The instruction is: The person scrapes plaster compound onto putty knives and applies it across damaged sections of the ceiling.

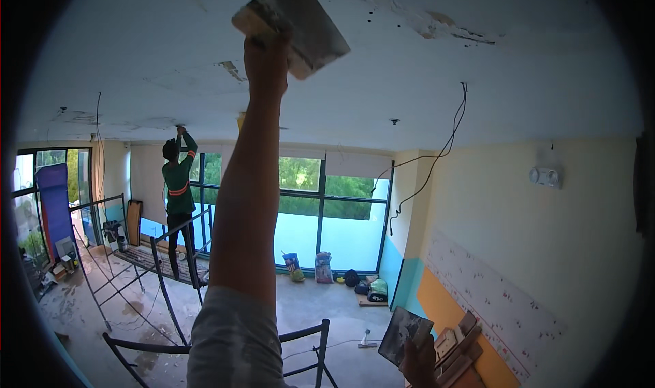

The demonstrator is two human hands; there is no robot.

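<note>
My left arm reaches up through the middle of the view, with my left hand (266, 64) closed on a wide, stained metal putty blade (307, 19) held up near the ceiling (177, 47). Peeling, cracked patches (443, 26) mark the ceiling to its right. Low at the right, my right hand (417, 361) grips a flat metal plate (401, 332) smeared with putty.
A person (179, 190) in green stands on scaffolding (129, 258) at left, reaching the ceiling. A scaffold rail (323, 340) is just below me. Wires (447, 149) hang at right; sacks (323, 265) lie by the windows; boards (454, 343) lean on the right wall.
</note>
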